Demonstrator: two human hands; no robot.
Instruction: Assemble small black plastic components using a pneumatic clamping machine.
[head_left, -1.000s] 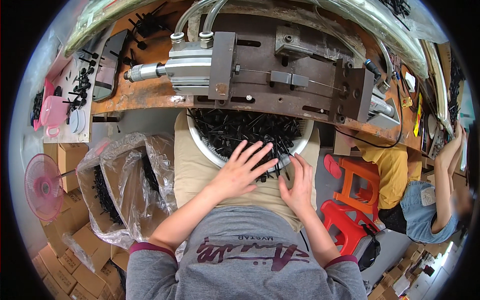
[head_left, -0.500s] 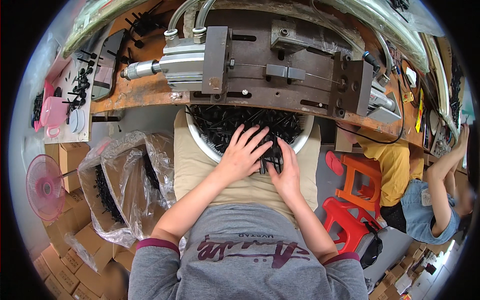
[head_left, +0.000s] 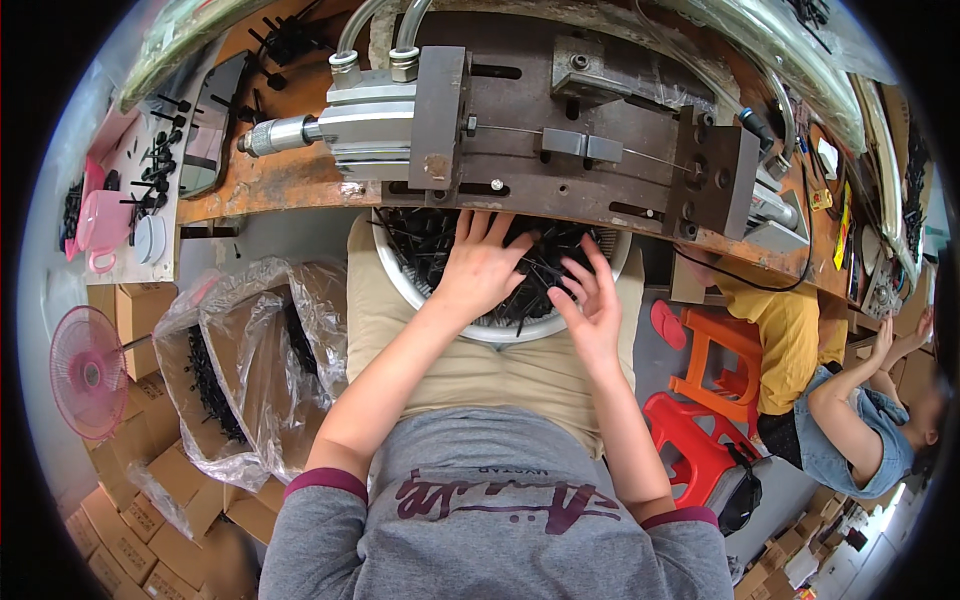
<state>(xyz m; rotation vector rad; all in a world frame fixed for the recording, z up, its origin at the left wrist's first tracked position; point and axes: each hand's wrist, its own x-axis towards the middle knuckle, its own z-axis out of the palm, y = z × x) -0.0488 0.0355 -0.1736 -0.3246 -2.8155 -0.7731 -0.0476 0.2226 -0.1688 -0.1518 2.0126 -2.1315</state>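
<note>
The left hand (head_left: 483, 268) is lying spread, fingers open, on the black parts (head_left: 420, 240) filling the white basin (head_left: 400, 285) at twelve o'clock; the right hand (head_left: 592, 305), at two o'clock, is pinching several.

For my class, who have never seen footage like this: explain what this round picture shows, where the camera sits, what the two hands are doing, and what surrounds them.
The picture comes from a wide fisheye camera worn on a person's head, looking down, so straight edges bend near the rim. The left hand lies spread on a heap of small black parts in a white basin on the person's lap. The right hand has its fingers curled among the same parts; whether it grips any is unclear. Above stands a rusty workbench bearing a metal machine. Beside the left arm is a clear plastic bag with more black parts, then cardboard boxes and a pink fan. Another person sits at right.
</note>
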